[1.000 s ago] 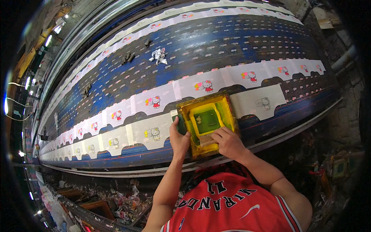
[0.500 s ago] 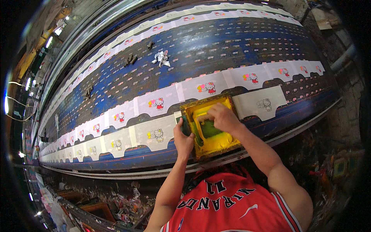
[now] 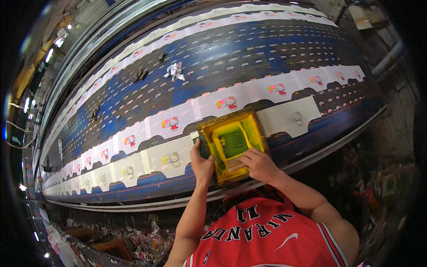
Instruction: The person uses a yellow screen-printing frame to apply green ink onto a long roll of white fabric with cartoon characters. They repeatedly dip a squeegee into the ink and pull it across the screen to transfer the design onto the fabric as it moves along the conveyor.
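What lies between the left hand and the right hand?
In the head view, part of the yellow frame and part of the wooden scraper lie between the left hand and right hand.

The site is a screen-printing workshop. Indicators: a long, stained printing table (image 3: 213, 66) extends from left to right; white cut pieces (image 3: 209, 104) lie on it in rows, bearing repeated cartoon prints; a framed printing screen (image 3: 233, 142), coated yellow, sits at the near side. Scraps (image 3: 153, 240) litter the near left; tube lights (image 3: 49, 55) glow at left.
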Motion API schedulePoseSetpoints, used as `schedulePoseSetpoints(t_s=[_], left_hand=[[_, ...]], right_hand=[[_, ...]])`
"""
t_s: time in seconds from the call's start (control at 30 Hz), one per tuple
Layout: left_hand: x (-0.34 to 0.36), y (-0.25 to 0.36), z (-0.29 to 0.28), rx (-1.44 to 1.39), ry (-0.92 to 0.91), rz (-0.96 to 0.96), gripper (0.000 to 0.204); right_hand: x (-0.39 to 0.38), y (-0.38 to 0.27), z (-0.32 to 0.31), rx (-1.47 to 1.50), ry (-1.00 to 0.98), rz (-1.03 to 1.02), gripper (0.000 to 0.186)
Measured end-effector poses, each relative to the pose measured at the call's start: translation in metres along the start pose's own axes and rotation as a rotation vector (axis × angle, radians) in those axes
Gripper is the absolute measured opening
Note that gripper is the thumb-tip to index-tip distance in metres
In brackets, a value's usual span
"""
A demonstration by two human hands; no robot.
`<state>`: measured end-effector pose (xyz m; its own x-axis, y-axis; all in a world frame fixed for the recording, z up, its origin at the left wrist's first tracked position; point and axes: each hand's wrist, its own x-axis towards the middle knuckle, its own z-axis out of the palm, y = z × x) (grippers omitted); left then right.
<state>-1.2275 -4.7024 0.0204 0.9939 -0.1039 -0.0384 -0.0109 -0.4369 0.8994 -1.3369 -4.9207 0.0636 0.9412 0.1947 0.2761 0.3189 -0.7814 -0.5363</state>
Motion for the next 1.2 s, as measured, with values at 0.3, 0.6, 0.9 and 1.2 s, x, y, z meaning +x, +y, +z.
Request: schedulePoseSetpoints(t_s=[0.3, 0.6, 0.9, 1.2], left_hand=[[-0.015, 0.072, 0.097, -0.226, -0.012, -0.005, 0.076], [-0.037, 0.115, 0.231, -0.051, -0.016, 0.035, 0.079], [-0.038, 0.119, 0.246, 0.065, -0.021, 0.018, 0.078], [-0.037, 0.127, 0.250, 0.091, -0.029, -0.027, 0.078]], right_hand=[[-0.039, 0.068, -0.089, -0.074, 0.005, -0.020, 0.024], [-0.104, 0.163, -0.163, -0.090, -0.022, 0.091, 0.026], [-0.114, 0.188, -0.165, -0.032, -0.038, 0.042, 0.034], [-0.109, 0.184, -0.169, -0.012, -0.018, 0.045, 0.036]])
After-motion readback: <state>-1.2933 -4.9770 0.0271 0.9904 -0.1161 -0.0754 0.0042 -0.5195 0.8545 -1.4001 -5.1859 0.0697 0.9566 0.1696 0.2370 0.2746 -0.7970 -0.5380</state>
